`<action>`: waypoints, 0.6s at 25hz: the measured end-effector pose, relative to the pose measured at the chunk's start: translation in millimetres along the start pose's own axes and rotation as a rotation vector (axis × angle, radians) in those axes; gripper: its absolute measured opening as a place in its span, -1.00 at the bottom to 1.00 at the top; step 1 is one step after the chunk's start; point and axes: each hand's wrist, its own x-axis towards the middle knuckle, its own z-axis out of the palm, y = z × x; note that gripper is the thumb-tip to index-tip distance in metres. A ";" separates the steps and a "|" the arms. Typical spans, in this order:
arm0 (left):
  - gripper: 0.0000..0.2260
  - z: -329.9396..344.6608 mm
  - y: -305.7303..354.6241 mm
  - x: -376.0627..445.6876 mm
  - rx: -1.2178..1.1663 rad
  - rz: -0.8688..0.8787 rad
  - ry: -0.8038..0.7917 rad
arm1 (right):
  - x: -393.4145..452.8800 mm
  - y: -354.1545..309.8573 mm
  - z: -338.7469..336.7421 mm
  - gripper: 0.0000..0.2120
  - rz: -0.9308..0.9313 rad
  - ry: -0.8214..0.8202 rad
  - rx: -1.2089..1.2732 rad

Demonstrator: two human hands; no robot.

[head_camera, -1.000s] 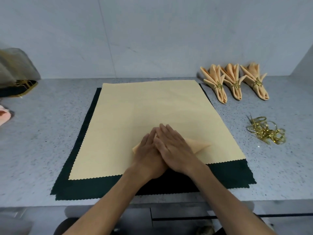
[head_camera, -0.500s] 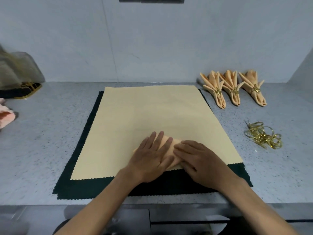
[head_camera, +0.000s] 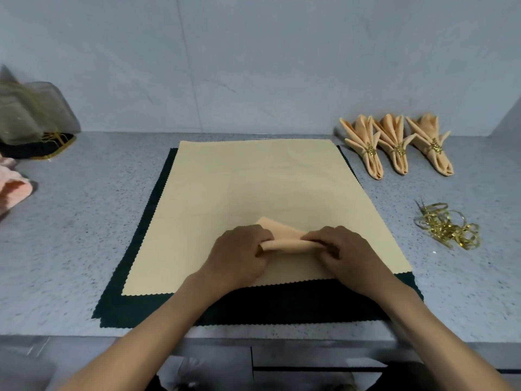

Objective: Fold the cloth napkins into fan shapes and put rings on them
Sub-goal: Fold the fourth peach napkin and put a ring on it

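- Setting: a table-linen preparation station, of the kind kept in a catering or dining service area; home or commercial cannot be told.
- Work surface: speckled grey stone countertop [head_camera: 84, 249] against a plain pale wall [head_camera: 253, 66], with drawer fronts below its front edge.
- Beyond and right of the grip: three finished napkins [head_camera: 394, 148], ringed in gold, lined in a row.
- Right of the grip: loose gold rings [head_camera: 448, 228] in a heap.
- Under the grip: cream cloth [head_camera: 253, 179] laid over dark green cloth [head_camera: 282, 306].

Both forearms reach forward — left hand [head_camera: 239, 253] and right hand [head_camera: 345, 251] in a curled grip, knuckles up.
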 end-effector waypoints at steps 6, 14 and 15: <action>-0.94 0.7 -20.5 31.1 -0.696 -0.421 -0.073 | 4.7 4.0 -0.7 -0.89 0.149 0.159 0.244; -0.67 7.5 -24.0 36.2 -0.292 -0.269 0.003 | -3.2 22.0 18.2 -0.68 -0.046 0.275 -0.307; -0.65 7.1 -22.2 36.2 -0.155 -0.187 0.074 | -7.7 25.3 18.9 -0.60 -0.091 0.262 -0.359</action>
